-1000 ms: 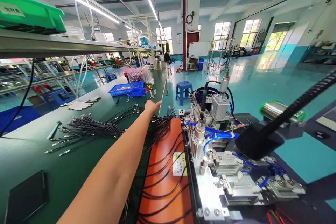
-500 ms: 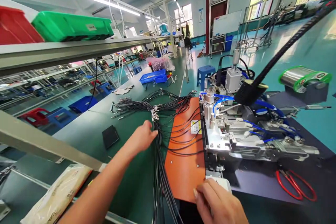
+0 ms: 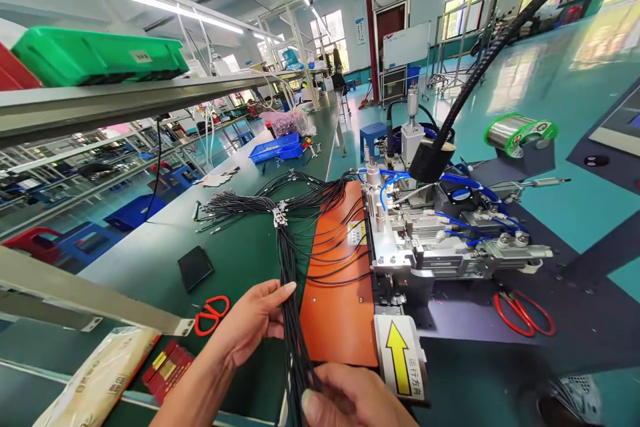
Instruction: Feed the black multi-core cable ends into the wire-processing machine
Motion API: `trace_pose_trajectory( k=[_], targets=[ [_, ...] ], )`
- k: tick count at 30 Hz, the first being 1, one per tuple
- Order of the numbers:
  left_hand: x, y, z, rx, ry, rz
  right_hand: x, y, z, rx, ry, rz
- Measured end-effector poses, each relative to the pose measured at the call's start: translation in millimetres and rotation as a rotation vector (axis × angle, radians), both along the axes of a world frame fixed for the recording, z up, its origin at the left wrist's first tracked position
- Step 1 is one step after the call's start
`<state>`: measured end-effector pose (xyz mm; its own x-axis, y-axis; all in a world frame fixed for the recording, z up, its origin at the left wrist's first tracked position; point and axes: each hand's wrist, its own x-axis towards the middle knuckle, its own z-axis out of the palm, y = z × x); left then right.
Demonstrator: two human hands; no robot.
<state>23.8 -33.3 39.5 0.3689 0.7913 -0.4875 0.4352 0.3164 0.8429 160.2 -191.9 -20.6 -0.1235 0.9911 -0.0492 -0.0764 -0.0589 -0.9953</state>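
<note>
A long bundle of thin black cables runs down the middle toward me, with small white and metal connectors gathered at its upper end. My left hand holds the bundle from the left, thumb across the front and fingers behind it. Lower down, my right hand is closed round the same bundle from the right. Several single cables stretch sideways over an orange plate to the machine. Part of the bundle is hidden behind my fingers.
Red-handled scissors lie left of my left hand, near a black flat block and a dark red box. Another red-handled pair rests at right. A solder spool stands behind the machine. A shelf edge overhangs the left.
My left hand has come down and taken hold of the cable bundle. My right hand has moved left from beside the orange plate and closed on the bundle. The view has shifted right.
</note>
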Motion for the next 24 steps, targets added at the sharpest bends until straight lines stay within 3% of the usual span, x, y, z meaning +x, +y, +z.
trace_pose_trajectory(
  k=[6,12,15,19,24],
  targets=[
    [5.0,-5.0,-10.6,0.014,0.051,0.038,23.5,2.1,-0.2,-0.194,-0.178,-0.059],
    [10.8,-1.2,4.4,-0.123,-0.242,0.073,35.9,9.2,24.2,-0.046,-0.441,-0.125],
    [9.0,-9.8,12.0,-0.185,-0.306,0.043,32.9,17.0,29.6,-0.152,-0.225,-0.053],
    [10.4,-31.4,13.4,-0.182,-0.243,-0.096,28.0,24.1,26.2,-0.25,-0.032,-0.031],
    [21.8,-51.1,17.8,-0.109,-0.094,-0.366,32.4,23.6,24.3,-0.279,0.058,-0.071]
  ],
)
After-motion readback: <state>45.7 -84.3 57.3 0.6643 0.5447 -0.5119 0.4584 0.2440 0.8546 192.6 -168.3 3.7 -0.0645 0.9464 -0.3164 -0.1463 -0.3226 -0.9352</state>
